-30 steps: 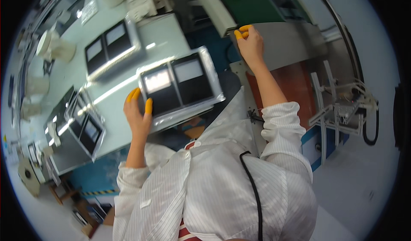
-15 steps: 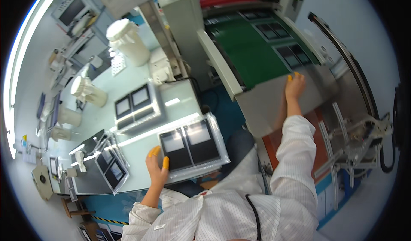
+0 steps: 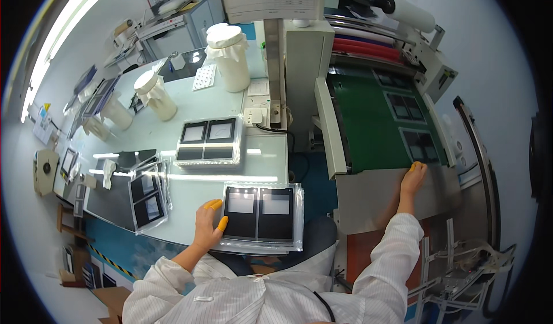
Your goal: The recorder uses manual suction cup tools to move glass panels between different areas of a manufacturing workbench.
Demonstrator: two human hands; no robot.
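Observation:
At the near edge of the glass-topped table, my left hand [image 3: 206, 223], with yellow fingertip covers, has its fingers apart. Its fingertips touch the left side of a stack of black two-window panels [image 3: 275, 223] in clear film. My right hand [image 3: 412, 181] reaches over a grey metal plate [image 3: 368, 200] at the front of a machine. Its covered fingertips are closed at the near edge of a black two-window panel [image 3: 420, 145] on the green conveyor belt [image 3: 368, 125]. Two more panels lie farther along the belt, the nearer of them a black panel [image 3: 405, 106].
Another stack of panels [image 3: 208, 151] sits farther back on the table [image 3: 173, 194]. Filmed panels [image 3: 147, 200] lie at left. Cloth-covered white jars [image 3: 235, 65] stand behind. Red rollers [image 3: 368, 48] cross the machine's far end; a metal frame [image 3: 449, 266] stands at right.
The view has turned, so the scene sits more upright. My right hand is now at the near panel's edge, where a small gap showed before. My left hand stays beside the stack.

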